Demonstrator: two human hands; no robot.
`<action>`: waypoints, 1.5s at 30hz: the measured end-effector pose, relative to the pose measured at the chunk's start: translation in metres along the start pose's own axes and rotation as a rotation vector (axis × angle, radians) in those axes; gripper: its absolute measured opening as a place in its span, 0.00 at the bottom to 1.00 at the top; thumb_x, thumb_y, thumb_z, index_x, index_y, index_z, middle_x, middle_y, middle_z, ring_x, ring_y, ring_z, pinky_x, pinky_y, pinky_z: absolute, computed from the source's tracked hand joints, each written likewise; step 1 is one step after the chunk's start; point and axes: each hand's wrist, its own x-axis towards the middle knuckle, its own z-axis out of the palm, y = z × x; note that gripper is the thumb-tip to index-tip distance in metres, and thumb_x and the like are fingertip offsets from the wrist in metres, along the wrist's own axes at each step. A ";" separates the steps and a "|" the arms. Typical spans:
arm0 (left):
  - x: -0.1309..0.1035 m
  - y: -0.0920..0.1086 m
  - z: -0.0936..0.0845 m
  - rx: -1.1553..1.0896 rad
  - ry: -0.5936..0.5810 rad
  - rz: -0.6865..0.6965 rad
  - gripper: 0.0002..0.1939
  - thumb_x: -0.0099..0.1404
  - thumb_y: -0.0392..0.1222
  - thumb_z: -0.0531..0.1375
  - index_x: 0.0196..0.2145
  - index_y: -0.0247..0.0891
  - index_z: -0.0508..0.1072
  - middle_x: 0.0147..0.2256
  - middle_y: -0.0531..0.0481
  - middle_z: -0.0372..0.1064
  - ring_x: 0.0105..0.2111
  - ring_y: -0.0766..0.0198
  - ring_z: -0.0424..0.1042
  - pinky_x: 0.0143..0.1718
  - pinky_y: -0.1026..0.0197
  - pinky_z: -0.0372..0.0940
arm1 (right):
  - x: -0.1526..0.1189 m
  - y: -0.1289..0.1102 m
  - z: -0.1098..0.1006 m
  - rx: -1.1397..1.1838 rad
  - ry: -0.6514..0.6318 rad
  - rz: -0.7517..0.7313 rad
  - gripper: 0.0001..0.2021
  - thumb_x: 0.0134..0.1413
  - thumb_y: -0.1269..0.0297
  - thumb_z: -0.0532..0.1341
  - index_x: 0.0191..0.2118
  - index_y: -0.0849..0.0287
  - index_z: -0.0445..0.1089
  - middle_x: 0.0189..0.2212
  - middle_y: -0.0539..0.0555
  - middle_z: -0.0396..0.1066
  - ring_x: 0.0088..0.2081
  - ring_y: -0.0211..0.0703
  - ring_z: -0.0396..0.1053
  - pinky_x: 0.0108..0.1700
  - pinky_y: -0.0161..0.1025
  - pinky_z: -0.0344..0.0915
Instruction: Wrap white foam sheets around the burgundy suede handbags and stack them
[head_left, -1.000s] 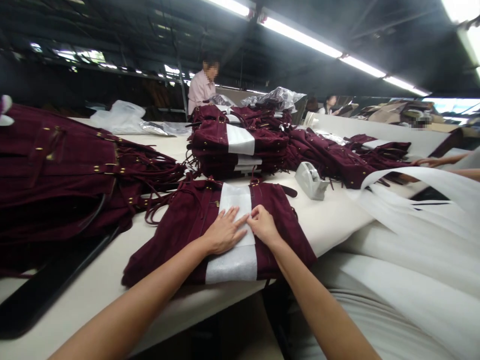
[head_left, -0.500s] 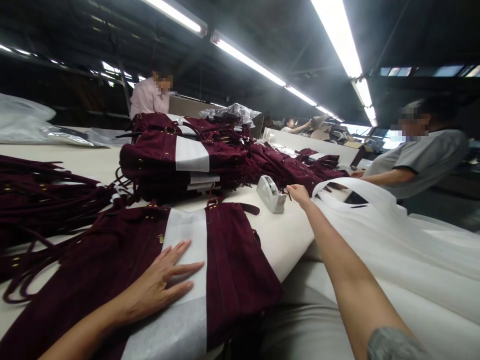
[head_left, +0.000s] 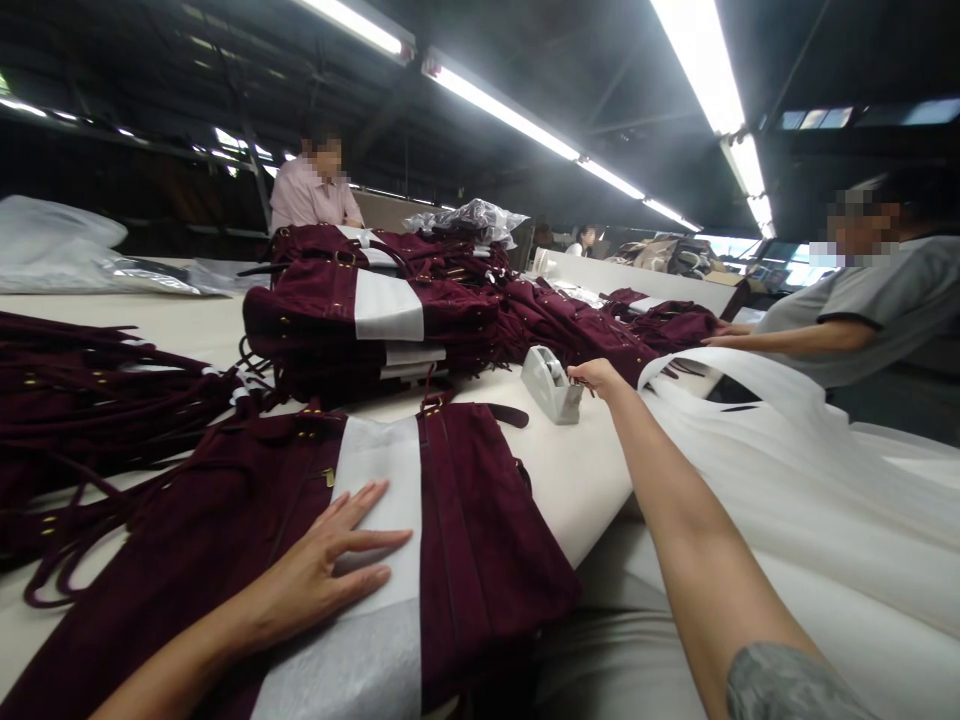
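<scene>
Clock positions run from the middle of the view. Hands of the wearer: two, the left hand between 7 and 8 o'clock and the right hand near 3. Tape dispensers: one, between 3 and 4. Front burgundy bags: one, at 6, with one white band across it and one gold zipper pull, at 8. Stacks of burgundy bags: one, between 9 and 10, with at least three white strips; the bags overlap too much to count. Other people: three, in a pink shirt toward 10, a white top toward 1 and a grey shirt toward 3. Rows of ceiling lights: two, at 12 and between 1 and 2.
</scene>
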 end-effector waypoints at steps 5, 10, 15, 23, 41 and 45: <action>-0.001 -0.002 0.000 0.002 0.034 0.023 0.23 0.64 0.62 0.57 0.54 0.58 0.70 0.67 0.52 0.35 0.66 0.41 0.40 0.63 0.34 0.44 | -0.027 0.008 -0.010 0.069 0.069 -0.206 0.08 0.50 0.68 0.66 0.24 0.63 0.70 0.16 0.46 0.65 0.20 0.33 0.59 0.24 0.32 0.56; 0.000 -0.002 0.002 0.015 0.054 0.032 0.23 0.64 0.62 0.57 0.54 0.57 0.70 0.67 0.53 0.37 0.66 0.42 0.41 0.63 0.35 0.45 | -0.044 0.013 -0.026 0.139 0.057 -0.296 0.09 0.46 0.63 0.67 0.25 0.64 0.72 0.21 0.52 0.73 0.23 0.35 0.65 0.26 0.31 0.61; 0.002 -0.008 0.006 0.016 0.069 0.046 0.22 0.64 0.61 0.57 0.54 0.58 0.70 0.67 0.54 0.37 0.66 0.43 0.42 0.63 0.37 0.45 | -0.055 0.029 -0.026 0.170 0.014 -0.197 0.12 0.42 0.64 0.71 0.20 0.64 0.70 0.16 0.54 0.70 0.18 0.33 0.62 0.22 0.31 0.62; 0.000 -0.003 0.001 0.014 0.015 0.004 0.24 0.64 0.63 0.55 0.55 0.58 0.70 0.68 0.54 0.34 0.67 0.44 0.38 0.64 0.36 0.43 | -0.061 0.061 -0.009 0.191 0.070 -0.138 0.11 0.44 0.63 0.70 0.24 0.63 0.70 0.20 0.54 0.72 0.19 0.34 0.64 0.25 0.31 0.65; 0.000 0.003 -0.002 -0.140 -0.046 0.004 0.22 0.65 0.55 0.59 0.56 0.55 0.69 0.69 0.52 0.30 0.69 0.50 0.29 0.67 0.45 0.29 | -0.288 -0.005 0.022 0.432 -0.123 -0.340 0.16 0.41 0.55 0.72 0.32 0.63 0.78 0.23 0.53 0.75 0.22 0.36 0.69 0.29 0.34 0.69; -0.002 0.002 0.000 -0.149 -0.030 0.007 0.22 0.65 0.56 0.59 0.56 0.55 0.70 0.70 0.52 0.33 0.69 0.51 0.31 0.67 0.46 0.29 | -0.387 -0.018 0.069 0.370 -0.486 -0.221 0.15 0.46 0.54 0.70 0.31 0.63 0.78 0.22 0.54 0.75 0.21 0.35 0.69 0.26 0.31 0.68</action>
